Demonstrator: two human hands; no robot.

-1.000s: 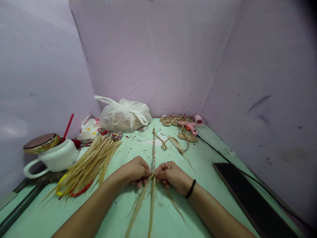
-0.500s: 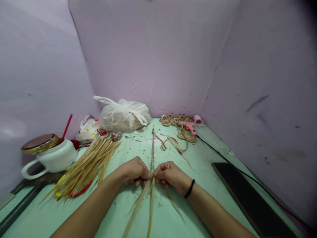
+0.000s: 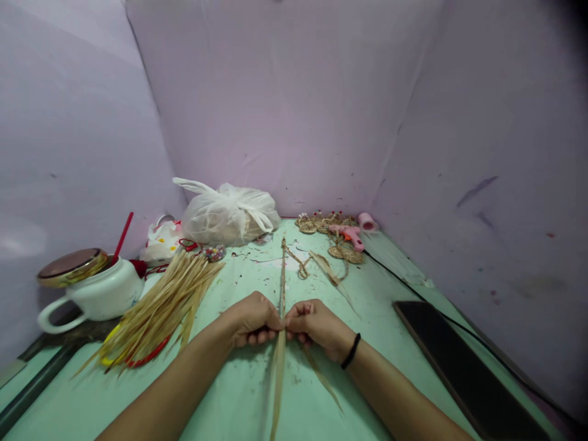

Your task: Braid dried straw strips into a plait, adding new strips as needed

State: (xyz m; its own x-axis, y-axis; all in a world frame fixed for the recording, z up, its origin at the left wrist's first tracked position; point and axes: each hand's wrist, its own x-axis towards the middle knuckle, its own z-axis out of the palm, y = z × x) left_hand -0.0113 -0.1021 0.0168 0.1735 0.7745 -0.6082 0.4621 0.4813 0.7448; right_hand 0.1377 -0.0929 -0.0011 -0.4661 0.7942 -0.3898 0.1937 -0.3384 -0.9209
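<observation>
Extending forward from left hand [image 3: 257,318] and right hand [image 3: 316,326] fingertips, straw braid [image 3: 283,278]

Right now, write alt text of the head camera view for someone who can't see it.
A person's left hand and right hand pinch a tan cord at a pale green table, loose strips trailing toward the viewer. A bundle of strips and a white pot are at left, a plastic bag behind, a pink glue gun and woven pieces at back right.
</observation>
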